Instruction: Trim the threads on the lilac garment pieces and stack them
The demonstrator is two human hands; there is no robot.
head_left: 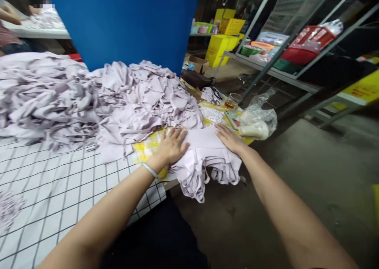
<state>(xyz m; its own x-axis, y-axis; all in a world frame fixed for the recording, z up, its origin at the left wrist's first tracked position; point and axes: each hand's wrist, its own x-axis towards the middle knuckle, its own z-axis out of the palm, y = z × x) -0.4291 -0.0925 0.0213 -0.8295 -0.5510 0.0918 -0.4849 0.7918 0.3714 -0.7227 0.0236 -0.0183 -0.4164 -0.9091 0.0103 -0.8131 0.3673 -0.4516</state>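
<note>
A stack of pale lilac fabric garments with thin straps lies at the table's corner, its strappy ends hanging over the edge. My left hand rests on the left side of the stack, fingers spread; a pale bangle circles that wrist. On the stack's right side lies my right hand, fingers stretched out flat. Neither hand is closed around anything. Just beyond and to the left rises a large heap of the same lilac fabric, loosely crumpled.
A checked tablecloth covers the table. Near the right edge stand a glass of brown liquid, a phone and a plastic bag. A blue panel rises behind; a metal rack stands right. Another person's arm shows far left.
</note>
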